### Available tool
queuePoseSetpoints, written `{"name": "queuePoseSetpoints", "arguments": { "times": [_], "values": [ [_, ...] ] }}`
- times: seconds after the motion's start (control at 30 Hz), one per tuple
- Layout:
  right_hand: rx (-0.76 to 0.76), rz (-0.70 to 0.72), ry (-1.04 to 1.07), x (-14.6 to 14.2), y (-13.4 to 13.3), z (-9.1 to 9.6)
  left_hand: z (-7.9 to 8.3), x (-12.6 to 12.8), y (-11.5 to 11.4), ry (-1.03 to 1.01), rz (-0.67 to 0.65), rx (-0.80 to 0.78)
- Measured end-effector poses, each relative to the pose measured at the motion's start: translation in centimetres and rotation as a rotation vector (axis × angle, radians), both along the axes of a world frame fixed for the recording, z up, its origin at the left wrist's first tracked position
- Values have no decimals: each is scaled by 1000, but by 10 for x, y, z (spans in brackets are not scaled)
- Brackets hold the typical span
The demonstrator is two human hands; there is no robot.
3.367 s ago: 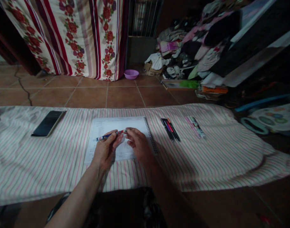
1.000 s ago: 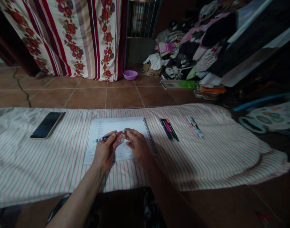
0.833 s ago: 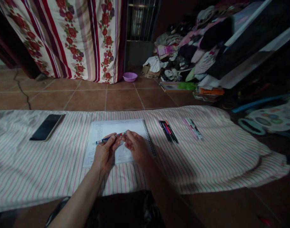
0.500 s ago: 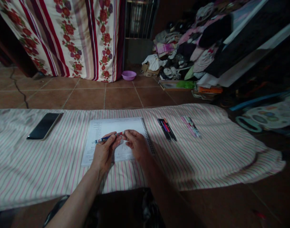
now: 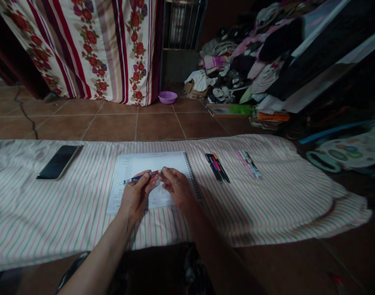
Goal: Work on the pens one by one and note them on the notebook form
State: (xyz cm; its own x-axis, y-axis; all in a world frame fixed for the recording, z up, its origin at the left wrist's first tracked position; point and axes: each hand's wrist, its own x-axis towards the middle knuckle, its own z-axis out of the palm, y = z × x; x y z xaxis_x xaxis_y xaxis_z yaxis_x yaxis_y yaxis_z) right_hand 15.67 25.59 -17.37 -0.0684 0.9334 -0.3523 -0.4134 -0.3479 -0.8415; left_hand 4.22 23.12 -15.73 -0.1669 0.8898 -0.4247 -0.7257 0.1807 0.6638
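Note:
A blue and red pen (image 5: 134, 179) is held level above an open spiral notebook (image 5: 158, 159), its silvery tip pointing left. My left hand (image 5: 134, 199) grips the pen's middle between thumb and fingers. At the pen's red and white right end, the thumb and fingers of my right hand (image 5: 179, 188) are pinched together on it. Printed lines and some faint marks show on the white page below; my hands cover its lower middle.
Right of the notebook lie several dark pens (image 5: 217, 168), then several pastel pens (image 5: 249, 164). A phone (image 5: 59, 162) lies at left on the striped cloth (image 5: 282, 192). Beyond are a purple basin (image 5: 167, 97), a floral curtain (image 5: 107, 53) and piled clothes (image 5: 236, 61).
Both hands keep the same hold on the pen with barely any movement. The whole view has shifted very slightly.

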Motion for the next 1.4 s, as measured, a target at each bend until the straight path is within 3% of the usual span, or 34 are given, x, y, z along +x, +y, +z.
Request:
{"name": "queuePoseSetpoints", "arguments": {
  "times": [0.17,0.47,0.77,1.13,1.4],
  "values": [
    [7,-51,-21,0,2,-5,-1,1,0,9,4,-8],
    [-4,4,79,2,0,4,2,1,1,-33,39,-20],
    [43,-9,-10,0,0,-5,0,1,0,-24,9,-13],
    [-6,-16,111,1,0,-1,-1,0,0,-21,16,5],
    [36,-46,13,0,2,-7,2,2,1,-12,18,-22]
  ]
}}
